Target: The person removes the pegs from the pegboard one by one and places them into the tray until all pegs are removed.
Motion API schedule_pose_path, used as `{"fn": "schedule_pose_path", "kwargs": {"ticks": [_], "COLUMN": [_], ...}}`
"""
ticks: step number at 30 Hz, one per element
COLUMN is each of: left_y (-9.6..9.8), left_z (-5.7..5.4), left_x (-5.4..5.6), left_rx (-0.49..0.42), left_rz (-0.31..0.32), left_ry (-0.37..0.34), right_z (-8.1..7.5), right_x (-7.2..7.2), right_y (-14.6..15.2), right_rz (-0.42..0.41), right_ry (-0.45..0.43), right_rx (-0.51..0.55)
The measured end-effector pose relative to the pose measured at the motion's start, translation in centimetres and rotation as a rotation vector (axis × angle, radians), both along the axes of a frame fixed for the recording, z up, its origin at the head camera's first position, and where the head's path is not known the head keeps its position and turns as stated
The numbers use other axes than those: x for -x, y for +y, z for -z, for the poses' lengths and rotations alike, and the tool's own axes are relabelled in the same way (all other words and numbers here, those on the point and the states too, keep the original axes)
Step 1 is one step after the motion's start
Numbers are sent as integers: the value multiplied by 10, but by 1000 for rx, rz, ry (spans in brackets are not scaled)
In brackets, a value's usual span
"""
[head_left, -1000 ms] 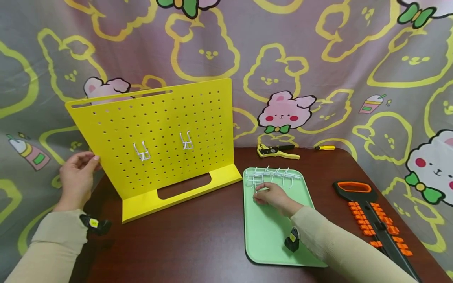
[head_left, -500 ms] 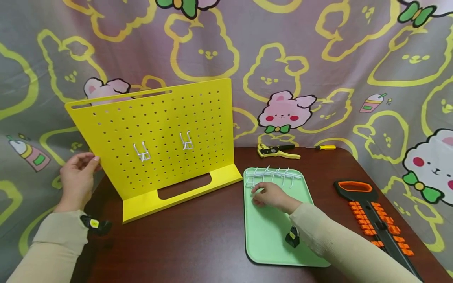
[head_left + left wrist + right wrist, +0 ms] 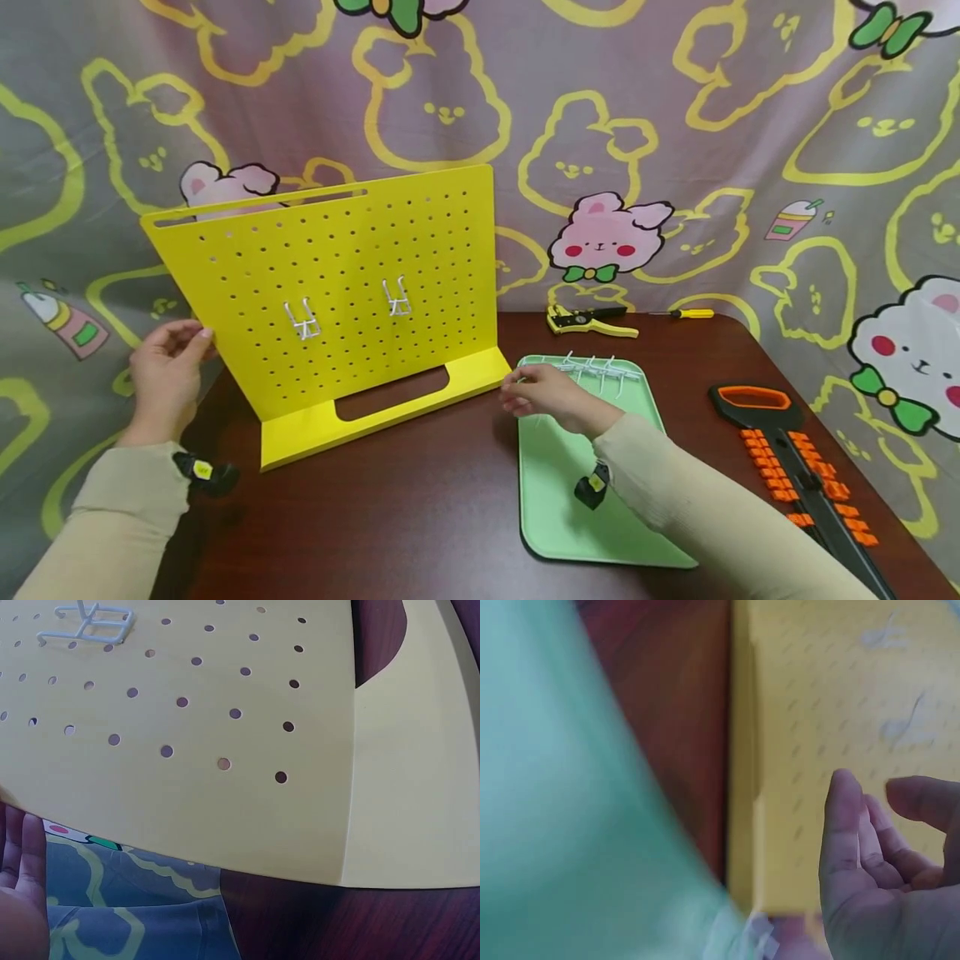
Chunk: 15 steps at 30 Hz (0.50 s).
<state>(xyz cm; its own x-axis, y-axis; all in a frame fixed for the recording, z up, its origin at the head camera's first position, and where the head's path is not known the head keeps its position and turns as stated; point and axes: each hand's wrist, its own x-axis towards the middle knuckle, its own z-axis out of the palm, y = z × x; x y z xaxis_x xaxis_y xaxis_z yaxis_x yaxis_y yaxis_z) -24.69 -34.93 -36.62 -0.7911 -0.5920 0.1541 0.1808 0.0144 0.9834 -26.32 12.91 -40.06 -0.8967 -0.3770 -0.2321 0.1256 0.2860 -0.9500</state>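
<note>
A yellow pegboard (image 3: 352, 321) stands on its folded base, with two white wire hooks mounted on it: a left hook (image 3: 303, 321) and a right hook (image 3: 397, 298). My left hand (image 3: 167, 367) holds the board's left edge between thumb and fingers. Over the left rim of a mint-green tray (image 3: 566, 517) is my right hand (image 3: 551, 396). Its thumb and index finger are apart in the right wrist view, with nothing visible between them. Several more white hooks (image 3: 603, 371) lie at the tray's far end, partly hidden by this hand.
Behind the tray lie a yellow-handled wire stripper (image 3: 592, 321) and a small yellow screwdriver (image 3: 690, 314). At right is a black rack with orange clips (image 3: 806, 479). A patterned curtain (image 3: 450, 83) hangs behind the brown table (image 3: 420, 517).
My right hand has shifted left from above the hooks in the tray to its left rim, toward the pegboard. The left hand keeps its place on the board's edge.
</note>
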Motion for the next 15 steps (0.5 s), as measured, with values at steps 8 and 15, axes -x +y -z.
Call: {"fn": "schedule_pose_path", "kwargs": {"ticks": [8, 15], "left_y": [0, 2], "left_z": [1, -2], "left_x": [-1, -2], "left_rx": [-3, 8], "left_rz": [-12, -15], "left_ry": [4, 7], "right_z": [-31, -49], "right_x": [19, 34], "right_y": [-70, -116], "right_rz": [47, 100], "right_ry": [-72, -147], "right_rx": [268, 454]}}
